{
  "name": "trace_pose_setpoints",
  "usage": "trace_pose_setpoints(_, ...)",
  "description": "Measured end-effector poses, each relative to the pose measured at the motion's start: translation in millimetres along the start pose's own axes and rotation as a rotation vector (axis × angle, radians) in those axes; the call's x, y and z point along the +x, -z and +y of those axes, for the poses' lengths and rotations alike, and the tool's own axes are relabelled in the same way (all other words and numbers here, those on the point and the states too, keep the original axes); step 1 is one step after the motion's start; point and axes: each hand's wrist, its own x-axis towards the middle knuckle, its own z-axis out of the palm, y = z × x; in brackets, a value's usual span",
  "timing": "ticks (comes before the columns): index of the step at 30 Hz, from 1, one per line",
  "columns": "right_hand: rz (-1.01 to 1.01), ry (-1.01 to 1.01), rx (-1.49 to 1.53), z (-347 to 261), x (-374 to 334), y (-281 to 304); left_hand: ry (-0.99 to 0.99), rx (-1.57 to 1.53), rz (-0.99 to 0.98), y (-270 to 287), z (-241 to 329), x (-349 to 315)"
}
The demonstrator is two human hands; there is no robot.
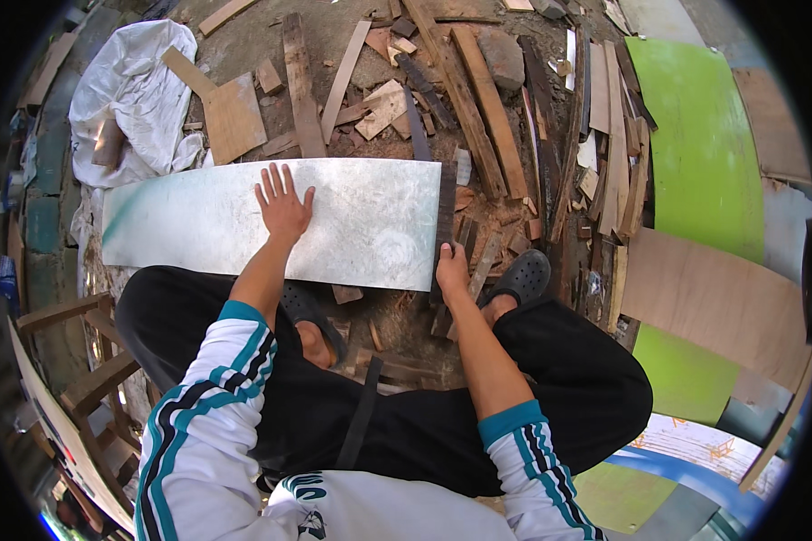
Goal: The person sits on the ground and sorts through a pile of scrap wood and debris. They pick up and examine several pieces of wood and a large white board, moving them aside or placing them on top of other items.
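A long white panel (pixel 361 221) with a scuffed surface and a faint green tint at its left end lies across in front of my knees. My left hand (pixel 285 207) rests flat on its upper face, fingers spread. Along the panel's right end runs a dark wooden strip (pixel 447 198). My right hand (pixel 452 270) is closed around the near end of this strip, thumb on top; its fingers underneath are partly hidden. Whether the strip is fixed to the panel or only set against it, I cannot tell.
Wood offcuts (pixel 383 108) and long planks (pixel 487 108) litter the ground beyond the panel. A crumpled white sack (pixel 131 81) lies far left. Green sheets (pixel 699 144) and a brown board (pixel 713 293) are at the right. A wooden frame (pixel 99 383) stands left. My clogs (pixel 525 275) flank the panel's near side.
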Motion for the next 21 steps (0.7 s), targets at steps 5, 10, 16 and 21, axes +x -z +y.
trace_pose_setpoints(5,-0.022,-0.023,0.022,-13.1,-9.0,3.2,-0.784,-0.199,0.015,-2.1,105.2,-59.5)
trace_pose_setpoints(10,-0.045,0.019,0.06,-3.7,-8.1,13.1,-0.933,-0.185,-0.043,-7.5,124.9,-66.6)
trace_pose_setpoints(16,-0.057,-0.033,-0.007,-13.6,-12.7,10.1,-0.039,0.082,-0.343,11.3,-6.4,-12.1)
trace_pose_setpoints(21,-0.056,-0.055,-0.073,-2.2,-2.7,1.3,-0.027,-0.157,-0.452,16.0,-12.8,-54.6)
